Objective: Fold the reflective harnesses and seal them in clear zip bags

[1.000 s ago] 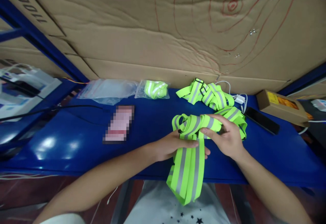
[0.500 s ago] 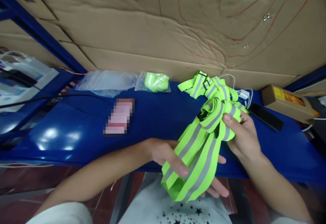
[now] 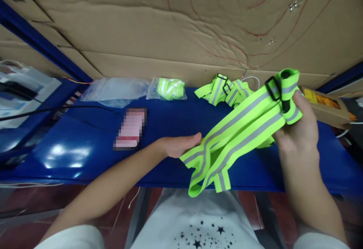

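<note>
Two hands hold the strap [image 3: 241, 128] taut: right hand [image 3: 300, 128] clamped by the buckle [image 3: 272, 88], left hand [image 3: 181, 146] pinching the low end; any fold needs even tension.

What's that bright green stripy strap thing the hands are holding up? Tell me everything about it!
It is a neon yellow-green strap bundle of woven-looking fabric, each band with a silver-grey stripe down its middle. A black buckle sits near its top end. It slants above the blue table: the right hand grips the raised top end, the left hand meets the lower end, fingertips hidden behind it. Short loops hang below.
</note>
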The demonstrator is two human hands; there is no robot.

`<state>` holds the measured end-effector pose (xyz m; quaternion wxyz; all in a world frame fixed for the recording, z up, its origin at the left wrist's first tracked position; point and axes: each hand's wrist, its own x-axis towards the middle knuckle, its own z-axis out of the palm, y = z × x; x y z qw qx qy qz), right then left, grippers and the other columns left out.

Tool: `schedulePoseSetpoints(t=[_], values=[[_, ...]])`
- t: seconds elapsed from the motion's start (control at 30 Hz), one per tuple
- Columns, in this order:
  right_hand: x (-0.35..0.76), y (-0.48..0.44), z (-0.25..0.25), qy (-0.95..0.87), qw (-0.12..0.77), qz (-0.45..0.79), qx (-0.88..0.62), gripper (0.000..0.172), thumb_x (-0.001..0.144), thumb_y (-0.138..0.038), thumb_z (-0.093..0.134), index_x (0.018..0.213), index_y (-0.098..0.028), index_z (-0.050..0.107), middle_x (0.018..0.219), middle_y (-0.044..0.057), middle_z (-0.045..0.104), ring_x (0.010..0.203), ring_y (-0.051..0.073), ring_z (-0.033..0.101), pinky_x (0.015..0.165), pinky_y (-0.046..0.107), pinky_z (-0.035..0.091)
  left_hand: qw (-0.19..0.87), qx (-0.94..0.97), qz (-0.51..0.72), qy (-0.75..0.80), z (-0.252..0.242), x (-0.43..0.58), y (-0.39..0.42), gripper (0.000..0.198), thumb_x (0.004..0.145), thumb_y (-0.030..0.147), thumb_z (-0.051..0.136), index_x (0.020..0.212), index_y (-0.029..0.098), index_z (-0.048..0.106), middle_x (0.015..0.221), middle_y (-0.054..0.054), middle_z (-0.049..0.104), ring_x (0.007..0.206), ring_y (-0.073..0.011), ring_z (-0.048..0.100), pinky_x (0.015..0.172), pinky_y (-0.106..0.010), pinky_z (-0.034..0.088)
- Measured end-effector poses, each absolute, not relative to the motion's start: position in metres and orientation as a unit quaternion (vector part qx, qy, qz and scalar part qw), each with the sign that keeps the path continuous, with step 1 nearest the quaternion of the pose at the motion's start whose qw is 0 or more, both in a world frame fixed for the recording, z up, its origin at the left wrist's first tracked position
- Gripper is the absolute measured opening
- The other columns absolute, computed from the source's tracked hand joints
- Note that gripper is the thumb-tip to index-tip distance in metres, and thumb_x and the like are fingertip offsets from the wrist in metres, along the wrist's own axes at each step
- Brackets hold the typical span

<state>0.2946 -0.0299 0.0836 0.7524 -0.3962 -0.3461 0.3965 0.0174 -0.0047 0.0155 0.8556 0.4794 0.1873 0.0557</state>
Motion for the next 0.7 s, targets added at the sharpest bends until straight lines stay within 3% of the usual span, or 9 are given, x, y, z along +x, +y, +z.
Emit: schedulePoseSetpoints(t=[0.13,0.3,0.47,0.6,0.7], values=[[0.314,-0.024,0.093,-0.364,0.771,0.371,-0.369,0.017,0.089,-0.026,0.069,0.098,-0.017,0.080,0.119,0.007,0.077,0.127,0.023,0.066,0.112,0.030,0.050,0.810,0.566,0.033,0.147,0.015,0.019,0.005,0.067,0.068,0.070,0.081,0.114,0.022,0.072,0.107,-0.003,0.073,0.098,-0.0194,0.066,0.086,-0.025,0.052],[0.327,-0.031,0.106,-0.401,0.776,0.345,-0.342,0.018,0.091,-0.022,0.063,0.085,-0.019,0.079,0.123,0.002,0.076,0.145,0.022,0.048,0.114,0.024,0.045,0.687,0.718,0.026,0.109,0.044,0.016,0.006,0.043,0.085,0.059,0.069,0.088,0.017,0.077,0.085,-0.004,0.072,0.082,-0.0213,0.064,0.077,-0.026,0.050],[0.333,-0.033,0.111,-0.400,0.788,0.303,-0.357,0.028,0.093,-0.018,0.058,0.070,-0.024,0.074,0.116,-0.004,0.078,0.150,0.023,0.035,0.111,0.023,0.048,0.597,0.791,0.084,0.101,0.057,0.015,-0.001,0.029,0.093,0.042,0.066,0.101,0.017,0.077,0.102,-0.005,0.075,0.096,-0.0211,0.067,0.088,-0.026,0.049],[0.342,-0.036,0.118,-0.392,0.775,0.344,-0.357,0.054,0.104,-0.020,0.031,0.074,-0.022,0.076,0.120,-0.007,0.077,0.148,0.018,0.035,0.105,0.017,0.047,0.736,0.657,0.079,0.139,0.040,0.016,0.000,0.039,0.087,0.045,0.075,0.114,0.017,0.073,0.093,-0.004,0.075,0.078,-0.0160,0.067,0.077,-0.025,0.052],[0.351,-0.038,0.121,-0.384,0.778,0.359,-0.344,0.055,0.105,-0.024,0.029,0.079,-0.020,0.078,0.124,-0.007,0.075,0.143,0.022,0.044,0.103,0.017,0.047,0.827,0.545,0.046,0.131,0.021,0.017,0.000,0.042,0.077,0.049,0.084,0.101,0.016,0.077,0.089,-0.003,0.076,0.077,-0.0146,0.067,0.080,-0.025,0.053]])
